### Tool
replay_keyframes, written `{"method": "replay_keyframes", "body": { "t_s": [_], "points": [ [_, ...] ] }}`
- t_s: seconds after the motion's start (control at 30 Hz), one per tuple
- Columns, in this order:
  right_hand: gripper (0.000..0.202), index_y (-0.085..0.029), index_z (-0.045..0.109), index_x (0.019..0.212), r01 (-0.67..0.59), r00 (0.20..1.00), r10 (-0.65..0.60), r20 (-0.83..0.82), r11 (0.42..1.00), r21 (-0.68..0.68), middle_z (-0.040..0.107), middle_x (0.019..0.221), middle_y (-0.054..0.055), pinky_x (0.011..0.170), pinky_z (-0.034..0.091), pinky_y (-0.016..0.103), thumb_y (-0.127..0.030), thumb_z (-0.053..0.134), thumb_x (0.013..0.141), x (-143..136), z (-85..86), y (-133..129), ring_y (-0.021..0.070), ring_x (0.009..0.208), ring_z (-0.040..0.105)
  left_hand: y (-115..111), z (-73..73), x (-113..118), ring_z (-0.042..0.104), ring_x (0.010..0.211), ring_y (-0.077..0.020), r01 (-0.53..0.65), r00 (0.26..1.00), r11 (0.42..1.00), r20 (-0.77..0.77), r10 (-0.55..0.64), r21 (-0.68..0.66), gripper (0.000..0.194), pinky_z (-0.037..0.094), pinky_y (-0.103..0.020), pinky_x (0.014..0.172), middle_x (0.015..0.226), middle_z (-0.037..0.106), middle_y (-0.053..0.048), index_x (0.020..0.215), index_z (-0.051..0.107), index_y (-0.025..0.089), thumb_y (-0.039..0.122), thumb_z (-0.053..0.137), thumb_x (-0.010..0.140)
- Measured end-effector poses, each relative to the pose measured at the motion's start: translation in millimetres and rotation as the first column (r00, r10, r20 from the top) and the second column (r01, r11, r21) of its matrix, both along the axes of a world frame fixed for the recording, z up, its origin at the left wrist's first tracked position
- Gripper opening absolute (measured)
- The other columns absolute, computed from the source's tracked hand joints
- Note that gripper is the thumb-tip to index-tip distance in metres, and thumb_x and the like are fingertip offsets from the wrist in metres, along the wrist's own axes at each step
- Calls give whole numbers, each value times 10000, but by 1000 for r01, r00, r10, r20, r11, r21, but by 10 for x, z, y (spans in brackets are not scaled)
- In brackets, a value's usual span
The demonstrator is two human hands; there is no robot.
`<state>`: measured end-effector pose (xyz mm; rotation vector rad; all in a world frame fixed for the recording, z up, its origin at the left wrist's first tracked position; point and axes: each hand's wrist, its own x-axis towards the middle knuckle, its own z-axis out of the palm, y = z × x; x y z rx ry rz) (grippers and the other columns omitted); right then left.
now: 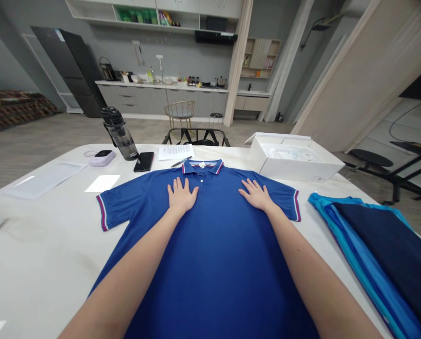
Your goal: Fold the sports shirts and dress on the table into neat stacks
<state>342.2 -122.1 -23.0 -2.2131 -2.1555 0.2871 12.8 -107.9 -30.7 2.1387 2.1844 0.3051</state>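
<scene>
A blue polo shirt (224, 245) lies spread out front side up on the white table, its collar at the far end. Red and white stripes trim the collar and both sleeve cuffs. My left hand (182, 195) rests flat on the upper chest, left of the button placket, fingers apart. On the other side of the placket, my right hand (256, 194) lies flat near the right sleeve, its fingers also spread. Neither hand grips the cloth. The shirt's lower hem is out of view at the bottom.
Folded garments (380, 245) in blue shades are stacked at the right. An open white box (295, 160) stands behind them. Along the far left are a water bottle (122, 136), a black phone (144, 161), a lilac device (102, 158) and papers (175, 151) with a pen (181, 162).
</scene>
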Motion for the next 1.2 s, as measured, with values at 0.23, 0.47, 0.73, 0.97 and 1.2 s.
{"method": "replay_keyframes", "body": {
  "t_s": [0.23, 0.47, 0.73, 0.97, 1.2],
  "points": [
    [762, -339, 250, 1607, 240, 971, -240, 17, 971, -1, 167, 1688, 34, 1183, 107, 682, -737, 164, 963, 762, -64, -23, 379, 1533, 141, 19, -25, -7, 183, 1527, -399, -17, 999, 1000, -44, 17, 3, 815, 133, -666, 1188, 1644, 265, -177, 1582, 337, 188, 688, 181, 957],
    [784, -294, 259, 1610, 216, 976, -216, 2, 976, 35, 206, 1677, 64, 1176, 116, 694, -730, 205, 961, 906, -108, -21, 386, 1525, 166, -12, 15, 44, 274, 1497, -387, 55, 997, 996, -53, -51, 72, 698, 189, -655, 1190, 1604, 350, -195, 1544, 391, 133, 554, 279, 999],
    [719, -310, 287, 1600, 200, 980, -200, -21, 980, 19, 195, 1680, 58, 1176, 112, 695, -680, 271, 984, 848, -46, -58, 393, 1528, 150, 304, 233, 811, 496, 1327, -172, 578, 789, 765, 47, -613, 283, 468, 378, -300, 1161, 1430, 560, -78, 1328, 599, 165, 87, 347, 942],
    [503, -152, 598, 1396, 198, 971, -166, -173, 962, 189, 485, 1520, 157, 1190, 308, 425, -374, 535, 949, 1099, 58, -55, 302, 1405, 444, 830, 471, 1476, 578, 1165, -263, 644, 763, 749, -199, -615, 153, 344, 406, -418, 1051, 1164, 664, -153, 1133, 683, 141, 109, 373, 986],
    [413, -134, 679, 1261, 315, 927, -231, -297, 906, 281, 679, 1266, 158, 1063, 440, 384, -375, 548, 952, 1342, 50, -77, 288, 1189, 624, 865, 288, 1418, 569, 1176, -334, 392, 904, 915, -228, -362, 100, 366, 442, -439, 967, 1250, 625, -213, 1203, 656, 104, 286, 402, 1012]
  ]
}}
